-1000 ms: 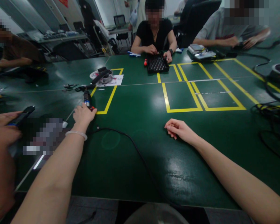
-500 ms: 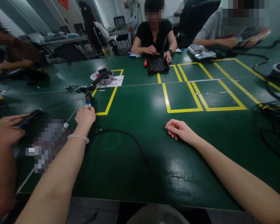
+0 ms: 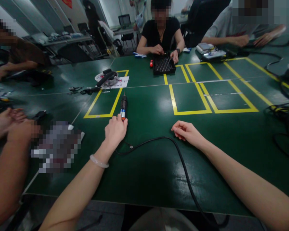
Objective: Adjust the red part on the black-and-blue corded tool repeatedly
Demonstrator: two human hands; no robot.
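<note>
My left hand (image 3: 115, 130) is closed round the rear end of a black electric screwdriver (image 3: 123, 107) that lies on the green table (image 3: 146, 160), its tip pointing away from me. A black cable (image 3: 178, 154) runs from the tool across the table toward me. A pale bangle sits on my left wrist. My right hand (image 3: 186, 132) rests on the table to the right with its fingers loosely curled and nothing in it.
Yellow tape outlines (image 3: 106, 101) mark boxes on the table. A black tray (image 3: 162, 65) lies before a person opposite. A white dish with a black tool (image 3: 106, 78) sits far left. Another person's hands (image 3: 12, 123) are at my left. Cables (image 3: 284, 118) lie at the right.
My left hand has dragged the screwdriver to the right, from beside the yellow box's left corner to its right side. The cable has swung right with it. My right hand stayed put.
</note>
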